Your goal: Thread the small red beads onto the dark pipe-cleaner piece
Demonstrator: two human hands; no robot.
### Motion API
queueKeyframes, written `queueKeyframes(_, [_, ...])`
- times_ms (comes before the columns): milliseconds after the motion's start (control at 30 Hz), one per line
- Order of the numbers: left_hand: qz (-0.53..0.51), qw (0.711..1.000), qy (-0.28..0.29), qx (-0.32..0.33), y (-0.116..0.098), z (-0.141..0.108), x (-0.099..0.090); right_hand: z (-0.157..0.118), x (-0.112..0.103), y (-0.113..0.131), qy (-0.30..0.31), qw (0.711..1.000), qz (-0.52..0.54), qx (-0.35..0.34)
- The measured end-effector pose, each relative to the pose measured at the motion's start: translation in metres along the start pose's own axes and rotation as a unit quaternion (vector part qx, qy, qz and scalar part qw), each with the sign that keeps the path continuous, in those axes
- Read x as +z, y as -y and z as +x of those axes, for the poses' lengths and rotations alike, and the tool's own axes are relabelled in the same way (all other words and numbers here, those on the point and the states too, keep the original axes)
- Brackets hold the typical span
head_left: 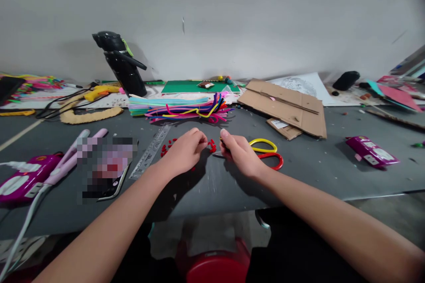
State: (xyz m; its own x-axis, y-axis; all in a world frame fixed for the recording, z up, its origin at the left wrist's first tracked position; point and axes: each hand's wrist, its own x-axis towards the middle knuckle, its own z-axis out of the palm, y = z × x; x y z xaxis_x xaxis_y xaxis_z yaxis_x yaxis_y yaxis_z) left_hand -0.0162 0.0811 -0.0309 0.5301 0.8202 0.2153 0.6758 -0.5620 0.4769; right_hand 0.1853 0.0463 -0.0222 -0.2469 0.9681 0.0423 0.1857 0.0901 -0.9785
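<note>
My left hand (189,150) is closed, its fingertips curled together above the desk. Whatever it may pinch is hidden. Small red pieces (212,146) show just beyond its fingertips, and more red bits (164,149) lie scattered to its left. Facing it, my right hand (241,152) is closed too, thumb up, with a dark bit just visible among the fingers. Scissors with one yellow and one red handle (275,161) reach out from behind the right hand. A blade shows on its left side; the hand covers their middle, so whether it grips them is unclear.
A clear ruler (151,152) and a partly blurred phone (114,181) lie left, near a pink hair straightener (66,159) and a purple case (29,177). Behind are bundled pipe cleaners (186,108), a black bottle (121,64) and cardboard (285,104). Another purple case (372,151) lies right.
</note>
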Motion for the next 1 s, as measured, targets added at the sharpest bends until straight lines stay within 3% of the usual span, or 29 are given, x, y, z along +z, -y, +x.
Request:
queueKeyframes(100, [-0.069, 0.997, -0.018, -0.004, -0.011, -0.006, -0.01, 0.001, 0.002, 0.001, -0.01, 0.999, -0.036, -0.039])
queueKeyframes(267, [-0.082, 0.996, -0.015, 0.022, -0.025, -0.014, -0.021, 0.0, 0.007, 0.004, 0.008, 0.999, -0.036, -0.019])
queueKeyframes(567, [-0.034, 0.997, -0.037, 0.059, -0.023, -0.022, -0.023, 0.0, 0.008, 0.003, 0.014, 0.999, 0.022, 0.022])
queueKeyframes(733, [-0.028, 0.994, -0.051, 0.09, -0.024, -0.025, -0.023, 0.0, 0.007, 0.004, 0.01, 1.0, 0.001, -0.005])
queueKeyframes(1000, [-0.038, 0.995, -0.042, 0.079, -0.029, -0.024, -0.031, -0.002, 0.009, 0.007, -0.009, 1.0, -0.008, -0.022])
